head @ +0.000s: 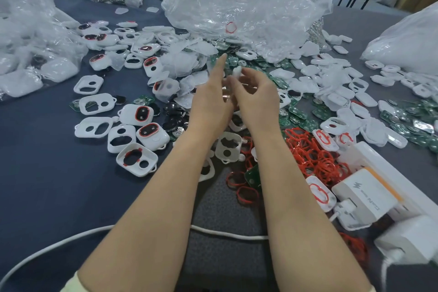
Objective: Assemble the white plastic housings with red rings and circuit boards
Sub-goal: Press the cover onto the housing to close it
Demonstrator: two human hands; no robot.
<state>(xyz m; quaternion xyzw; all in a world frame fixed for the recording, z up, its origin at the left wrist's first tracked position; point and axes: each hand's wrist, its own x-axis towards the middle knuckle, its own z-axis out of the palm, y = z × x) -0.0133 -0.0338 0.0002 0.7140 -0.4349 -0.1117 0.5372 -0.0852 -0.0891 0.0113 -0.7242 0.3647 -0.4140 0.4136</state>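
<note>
Head view: two hands meet over the middle of the heap. The right hand (257, 96) has curled fingers pinching a small white piece (237, 71) at their tips. The left hand (209, 102) stretches one finger forward, the rest too blurred to tell. Seven white housings (121, 137) lie apart at near left on the bench (47, 185), two showing a red ring face up; many more are piled beyond. Loose red rings (315, 156) and green circuit boards (296, 111) are heaped uncounted at right. Three clear plastic bags (237, 2) crowd the far side, and both forearms hide parts beneath them. A white charger (362, 194) and one cable (71, 239) lie nearest.
</note>
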